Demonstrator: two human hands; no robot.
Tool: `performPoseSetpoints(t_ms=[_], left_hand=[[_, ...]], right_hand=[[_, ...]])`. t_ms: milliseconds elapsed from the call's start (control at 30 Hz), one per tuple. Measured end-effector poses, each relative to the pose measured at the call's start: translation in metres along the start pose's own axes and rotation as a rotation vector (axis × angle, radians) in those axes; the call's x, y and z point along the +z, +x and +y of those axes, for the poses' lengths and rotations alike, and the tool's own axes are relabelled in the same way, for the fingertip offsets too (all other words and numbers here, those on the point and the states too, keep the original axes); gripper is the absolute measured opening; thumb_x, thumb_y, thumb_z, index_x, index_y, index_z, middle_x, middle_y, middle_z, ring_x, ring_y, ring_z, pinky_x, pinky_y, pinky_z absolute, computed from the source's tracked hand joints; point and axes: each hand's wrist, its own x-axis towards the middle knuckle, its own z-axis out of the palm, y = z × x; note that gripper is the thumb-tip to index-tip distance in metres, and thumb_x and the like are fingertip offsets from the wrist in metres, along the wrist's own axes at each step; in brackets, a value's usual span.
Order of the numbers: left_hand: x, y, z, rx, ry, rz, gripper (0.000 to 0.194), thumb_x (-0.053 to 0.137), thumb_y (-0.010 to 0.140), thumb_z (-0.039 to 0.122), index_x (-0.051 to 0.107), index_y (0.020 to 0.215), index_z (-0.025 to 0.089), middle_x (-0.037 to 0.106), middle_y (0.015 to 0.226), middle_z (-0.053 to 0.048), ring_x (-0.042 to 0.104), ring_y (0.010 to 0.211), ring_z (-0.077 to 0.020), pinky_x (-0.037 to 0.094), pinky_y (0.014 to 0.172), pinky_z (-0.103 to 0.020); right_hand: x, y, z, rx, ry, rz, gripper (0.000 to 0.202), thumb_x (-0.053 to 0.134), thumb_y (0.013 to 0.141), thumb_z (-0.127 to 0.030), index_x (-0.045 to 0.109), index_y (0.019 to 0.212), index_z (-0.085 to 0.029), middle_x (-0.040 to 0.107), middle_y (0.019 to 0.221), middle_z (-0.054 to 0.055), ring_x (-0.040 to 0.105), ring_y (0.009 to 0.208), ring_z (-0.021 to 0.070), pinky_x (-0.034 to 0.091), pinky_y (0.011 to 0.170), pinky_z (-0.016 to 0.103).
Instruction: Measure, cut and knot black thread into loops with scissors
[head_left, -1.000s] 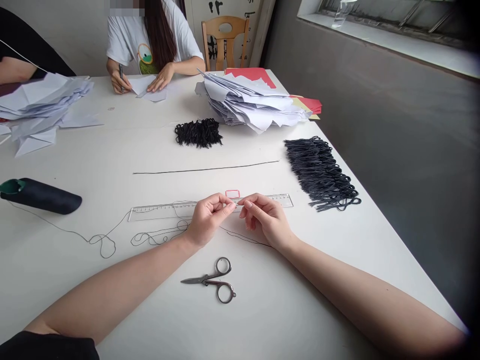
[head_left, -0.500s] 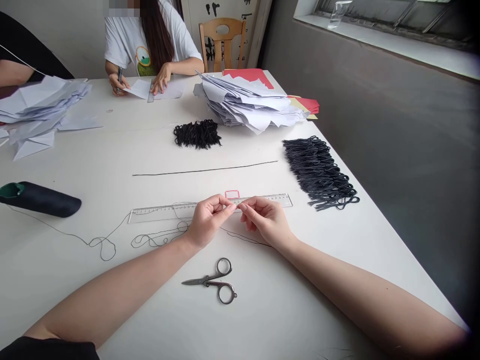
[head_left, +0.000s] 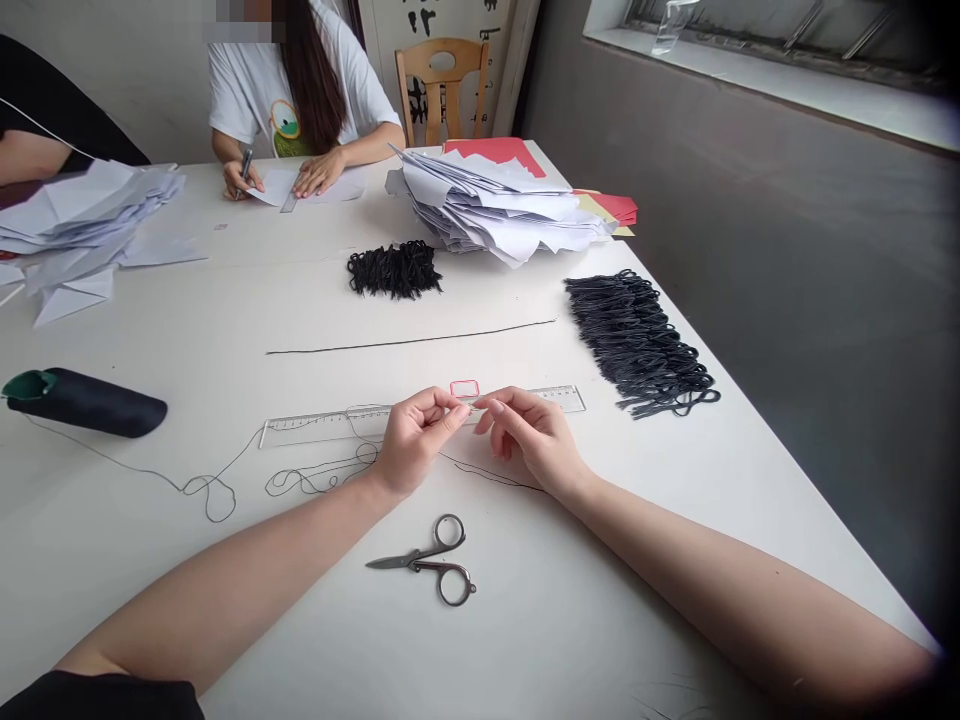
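Note:
Above the clear ruler (head_left: 330,424), my left hand (head_left: 416,435) pinches a fine black thread (head_left: 352,462) between thumb and forefinger. My right hand (head_left: 536,435) is beside it, thumb and forefinger closed on the same thread; the short piece between the fingertips is barely visible. Loose loops of thread lie under and left of my hands, running back to a dark spool (head_left: 94,402) on its side. A small red rectangular loop (head_left: 464,388) is just behind my fingertips. Metal scissors (head_left: 424,560) lie partly spread in front of my hands.
One straight thread (head_left: 412,340) lies beyond the ruler. Bundles of black looped cord (head_left: 395,270) and dark looped cords (head_left: 637,340) rest farther off. Paper stacks (head_left: 502,205) stand behind. Across the table a person (head_left: 315,100) holds a pen and a ruler on paper.
My right thumb and fingertips have shifted slightly away from my left fingertips, opening a small gap. My left hand stays nearly still. The person opposite has moved the pen and ruler a little.

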Motion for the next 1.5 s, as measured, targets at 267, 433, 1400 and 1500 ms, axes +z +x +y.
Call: performPoseSetpoints(t_ms=[267, 433, 1400, 1500], left_hand=[[-0.0004, 0.0054, 0.0024, -0.001, -0.144, -0.075, 0.029, 0.070, 0.077, 0.043, 0.060, 0.068, 0.017, 0.034, 0.043, 0.008, 0.023, 0.040, -0.0056, 0.021, 0.043, -0.024], [0.0009, 0.0043, 0.0030, 0.027, -0.122, -0.073, 0.030, 0.070, 0.077, 0.044, 0.061, 0.068, 0.017, 0.035, 0.043, 0.007, 0.020, 0.041, -0.0054, 0.019, 0.043, -0.024], [0.0049, 0.0018, 0.0007, 0.036, -0.050, 0.013, 0.029, 0.070, 0.075, 0.041, 0.059, 0.065, 0.017, 0.041, 0.047, 0.006, 0.031, 0.044, -0.0070, 0.025, 0.047, -0.024], [0.0042, 0.0023, -0.0001, 0.029, -0.057, -0.003, 0.027, 0.070, 0.076, 0.040, 0.061, 0.067, 0.017, 0.043, 0.047, 0.006, 0.036, 0.046, -0.0077, 0.031, 0.051, -0.024]], right_hand=[[0.0014, 0.0036, 0.0044, 0.032, 0.022, -0.006, 0.031, 0.074, 0.074, -0.043, 0.076, 0.095, -0.020, 0.070, 0.075, 0.004, 0.053, 0.051, 0.0095, 0.043, 0.047, 0.024], [0.0028, 0.0041, 0.0028, 0.034, 0.027, 0.031, 0.028, 0.076, 0.072, -0.042, 0.078, 0.092, -0.021, 0.068, 0.065, 0.001, 0.051, 0.050, 0.0090, 0.041, 0.048, 0.024], [0.0028, 0.0042, 0.0002, 0.038, -0.044, 0.044, 0.035, 0.075, 0.073, -0.045, 0.077, 0.092, -0.016, 0.063, 0.056, 0.001, 0.052, 0.052, 0.0103, 0.040, 0.050, 0.024], [0.0025, 0.0041, 0.0008, 0.050, -0.035, 0.036, 0.037, 0.076, 0.071, -0.045, 0.077, 0.094, -0.016, 0.064, 0.058, 0.002, 0.052, 0.052, 0.0101, 0.041, 0.050, 0.024]])
